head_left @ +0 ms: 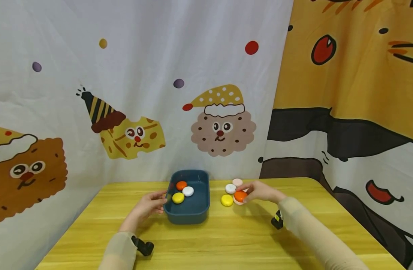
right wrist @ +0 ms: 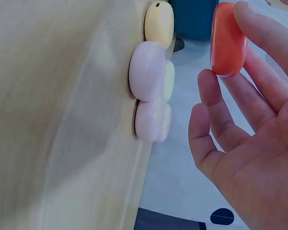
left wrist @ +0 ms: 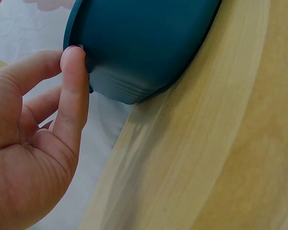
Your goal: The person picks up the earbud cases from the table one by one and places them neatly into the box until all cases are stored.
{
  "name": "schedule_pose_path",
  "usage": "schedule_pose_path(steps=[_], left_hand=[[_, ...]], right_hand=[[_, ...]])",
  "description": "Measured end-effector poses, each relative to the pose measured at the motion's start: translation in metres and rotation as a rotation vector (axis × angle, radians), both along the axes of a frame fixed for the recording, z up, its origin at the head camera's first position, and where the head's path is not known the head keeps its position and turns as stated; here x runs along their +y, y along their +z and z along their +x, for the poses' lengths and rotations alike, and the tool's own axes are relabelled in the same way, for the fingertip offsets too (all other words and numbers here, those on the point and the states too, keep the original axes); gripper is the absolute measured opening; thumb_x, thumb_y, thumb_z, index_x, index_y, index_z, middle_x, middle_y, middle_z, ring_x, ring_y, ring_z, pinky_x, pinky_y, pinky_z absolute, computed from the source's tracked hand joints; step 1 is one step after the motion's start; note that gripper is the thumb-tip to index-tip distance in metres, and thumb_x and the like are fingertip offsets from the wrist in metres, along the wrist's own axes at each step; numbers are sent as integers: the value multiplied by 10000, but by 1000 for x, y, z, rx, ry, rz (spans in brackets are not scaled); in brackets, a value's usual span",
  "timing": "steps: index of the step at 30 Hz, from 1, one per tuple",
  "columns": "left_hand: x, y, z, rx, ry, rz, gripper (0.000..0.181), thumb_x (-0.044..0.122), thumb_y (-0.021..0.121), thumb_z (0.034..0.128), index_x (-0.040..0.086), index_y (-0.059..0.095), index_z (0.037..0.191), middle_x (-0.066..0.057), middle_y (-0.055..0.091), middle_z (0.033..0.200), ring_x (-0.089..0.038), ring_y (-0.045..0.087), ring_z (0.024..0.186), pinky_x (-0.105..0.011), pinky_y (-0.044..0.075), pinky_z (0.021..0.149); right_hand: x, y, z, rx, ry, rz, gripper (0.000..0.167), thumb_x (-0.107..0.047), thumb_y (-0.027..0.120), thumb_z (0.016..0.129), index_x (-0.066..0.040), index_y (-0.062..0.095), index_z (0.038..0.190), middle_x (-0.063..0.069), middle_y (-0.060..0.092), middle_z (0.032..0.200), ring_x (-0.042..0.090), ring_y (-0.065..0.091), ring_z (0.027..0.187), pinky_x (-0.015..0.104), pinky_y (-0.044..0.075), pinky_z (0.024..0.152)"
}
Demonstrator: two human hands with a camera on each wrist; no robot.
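Note:
My left hand (head_left: 149,206) pinches the rim of a dark blue rectangular bin (head_left: 187,218) at its left side. The thumb (left wrist: 73,91) lies at the rim in the left wrist view. Inside the bin are an orange, a white and a yellow disc (head_left: 178,198). My right hand (head_left: 260,191) holds a glossy orange round disc (right wrist: 229,40) between thumb and fingers, lifted off the table. Close by it on the table lie a yellow disc (head_left: 227,200), a white disc (head_left: 230,188) and pale pink discs (right wrist: 147,71), one of them partly under the orange disc in the head view.
The wooden table (head_left: 199,247) carries the bin near its back edge, left of the loose discs. Right behind that edge hangs a white printed curtain (head_left: 142,56). A small black device (head_left: 144,246) is on the left wrist, another (head_left: 277,220) on the right.

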State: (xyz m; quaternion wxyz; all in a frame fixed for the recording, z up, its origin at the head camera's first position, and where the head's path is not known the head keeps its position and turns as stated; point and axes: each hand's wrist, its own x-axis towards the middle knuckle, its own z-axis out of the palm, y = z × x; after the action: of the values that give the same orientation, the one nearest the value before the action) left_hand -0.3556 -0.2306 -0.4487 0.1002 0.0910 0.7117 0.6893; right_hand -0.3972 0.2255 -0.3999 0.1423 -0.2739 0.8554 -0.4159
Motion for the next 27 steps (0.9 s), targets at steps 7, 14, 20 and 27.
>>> schedule_pose_path(steps=[7, 14, 20, 27], left_hand=[[1, -2, 1, -3, 7, -6, 586, 52, 584, 961, -96, 320, 1462, -128, 503, 1076, -113, 586, 645, -241, 556, 609], [0, -1, 0, -4, 4, -16, 617, 88, 609, 959, -72, 312, 1477, -170, 483, 1164, -117, 592, 662, -294, 572, 662], [-1, -1, -1, 1, -3, -16, 627, 96, 619, 955, -67, 314, 1478, -150, 485, 1144, -117, 593, 664, -298, 574, 667], [-1, -1, 1, 6, -16, -18, 612, 93, 605, 964, -61, 314, 1481, -210, 470, 1178, -125, 593, 667, -299, 573, 666]], right_hand=[[-6, 3, -4, -8, 0, 14, 525, -134, 774, 801, -38, 622, 1295, 69, 628, 1202, 235, 590, 1023, 383, 488, 884], [-15, 7, -10, -9, 18, 12, 522, -106, 754, 805, -15, 612, 1299, 119, 598, 1260, 243, 592, 1025, 364, 512, 856], [-21, 13, -17, -10, 0, 18, 537, -144, 778, 800, -39, 620, 1302, 135, 578, 1303, 231, 607, 1035, 366, 527, 836], [-29, 20, -21, -4, -23, 34, 473, -157, 766, 826, -124, 651, 1283, 77, 606, 1269, 235, 586, 1073, 414, 485, 922]])
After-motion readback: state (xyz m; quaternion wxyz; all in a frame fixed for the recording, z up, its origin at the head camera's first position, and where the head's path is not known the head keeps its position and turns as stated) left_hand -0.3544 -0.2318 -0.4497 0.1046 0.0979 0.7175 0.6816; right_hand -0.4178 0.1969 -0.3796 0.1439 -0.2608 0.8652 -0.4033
